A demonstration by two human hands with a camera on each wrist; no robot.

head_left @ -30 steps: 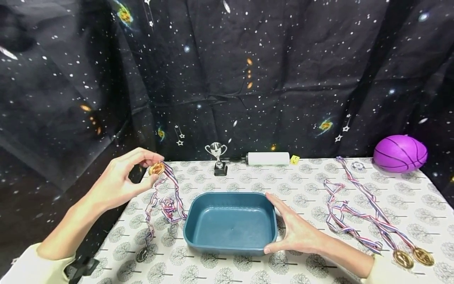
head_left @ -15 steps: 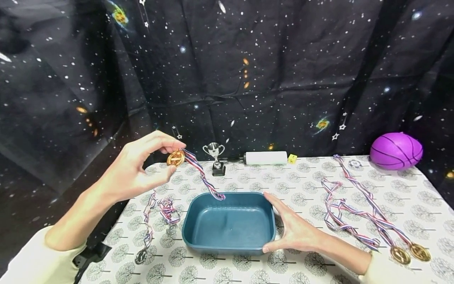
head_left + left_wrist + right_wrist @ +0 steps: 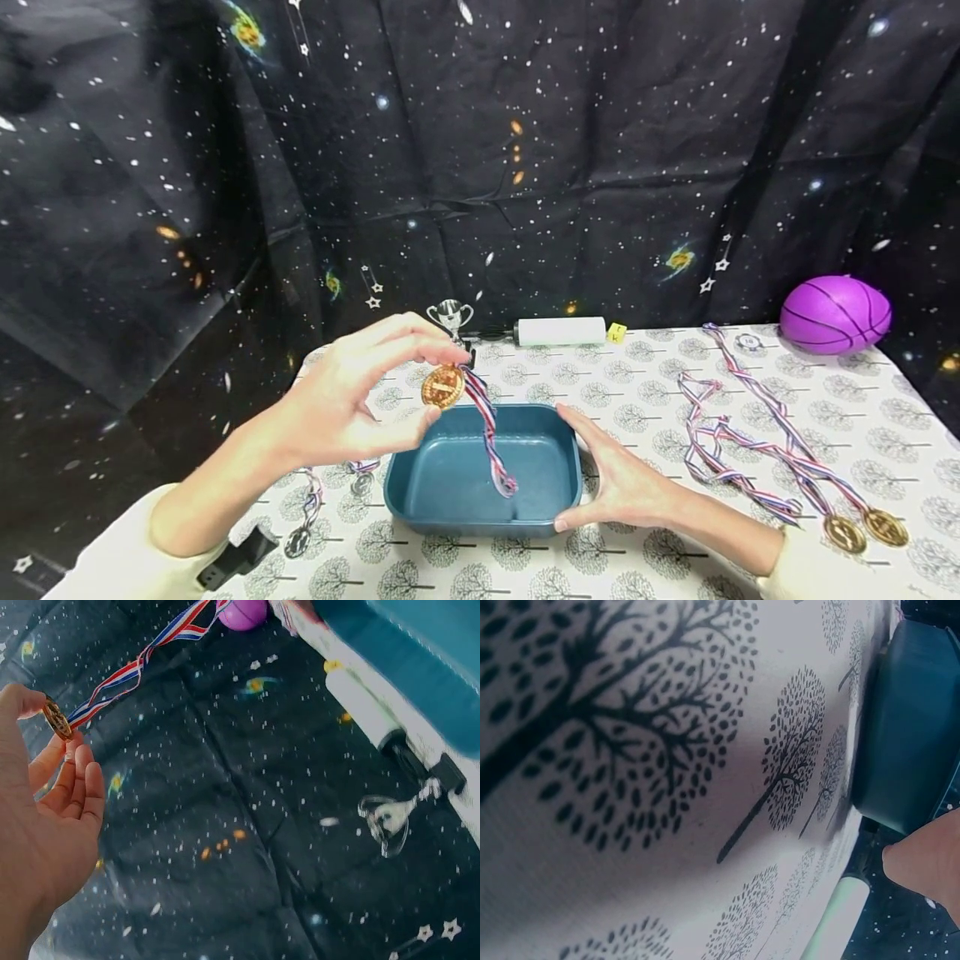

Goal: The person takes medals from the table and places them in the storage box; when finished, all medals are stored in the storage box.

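My left hand [image 3: 367,392] pinches a gold medal [image 3: 443,387] between thumb and fingertips over the left part of a blue rectangular tub [image 3: 483,527]. Its red, white and blue ribbon [image 3: 489,425] hangs down over the tub's inside; the left wrist view shows the same medal [image 3: 57,718] edge-on. Around the tub's right end, my right hand [image 3: 626,483] has its thumb at the front corner and a finger at the back corner. In the right wrist view a fingertip [image 3: 922,859] lies close to the tub wall [image 3: 907,727].
Left of the tub lie silver medals [image 3: 297,542], partly behind my left arm. Two gold medals [image 3: 845,533] with tangled ribbons lie at the right. Along the back stand a small trophy [image 3: 450,315], a white cylinder [image 3: 561,332], a yellow block [image 3: 617,333] and a purple ball [image 3: 836,315].
My left hand has carried the gold medal rightward from the left side of the table, and its ribbon now hangs over the tub. The right hand has stayed at the tub's end.
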